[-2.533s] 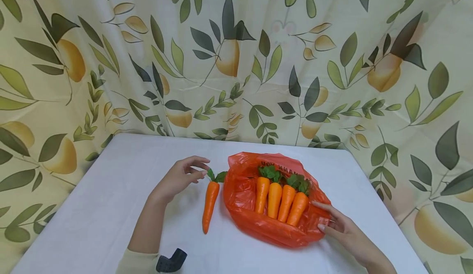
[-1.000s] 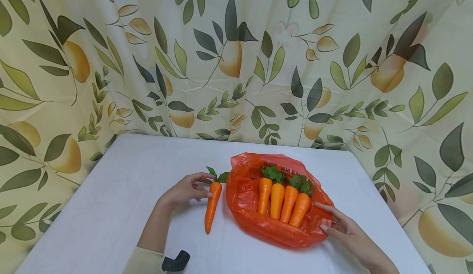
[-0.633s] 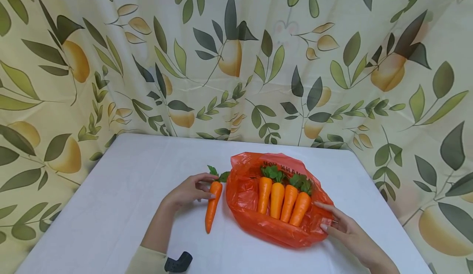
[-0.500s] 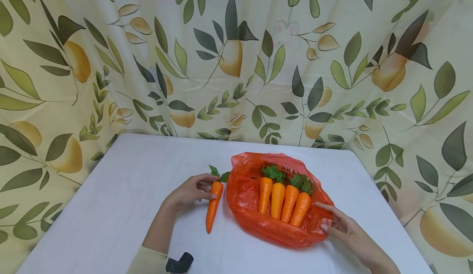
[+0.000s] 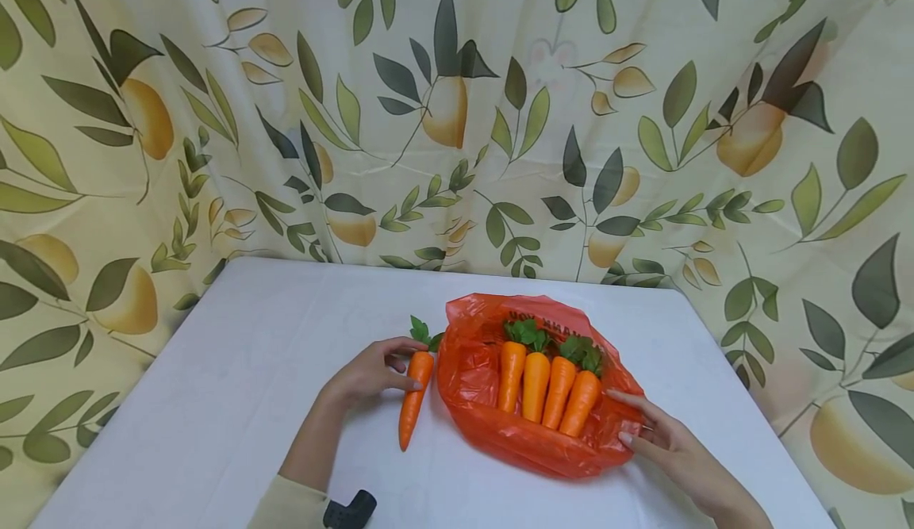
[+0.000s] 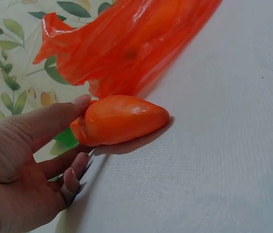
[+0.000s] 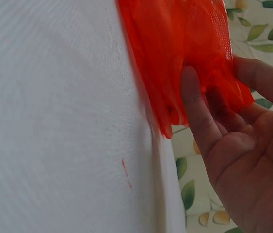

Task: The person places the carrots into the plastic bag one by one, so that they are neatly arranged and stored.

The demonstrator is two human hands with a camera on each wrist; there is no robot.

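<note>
My left hand (image 5: 374, 369) pinches a single orange carrot (image 5: 410, 410) near its leafy top, thumb on one side and fingers on the other. In the left wrist view the carrot (image 6: 126, 119) points its tip away from the palm, and its green leaves are mostly hidden behind the fingers. Just right of it lies a red plastic bag (image 5: 493, 438), its mouth spread wide. Several carrots (image 5: 535, 386) with green tops lie side by side inside. My right hand (image 5: 664, 438) grips the bag's right edge; in the right wrist view thumb and fingers hold the thin plastic (image 7: 175, 58).
A white cloth (image 5: 214, 402) covers the table, whose far edge meets a curtain (image 5: 400, 156) printed with leaves and fruit. A black device (image 5: 350, 509) sits at my left cuff, low in the head view.
My left hand has moved right from the carrot's leaves onto its upper body and closed round it. The carrot has shifted slightly right. My right hand keeps its hold on the bag.
</note>
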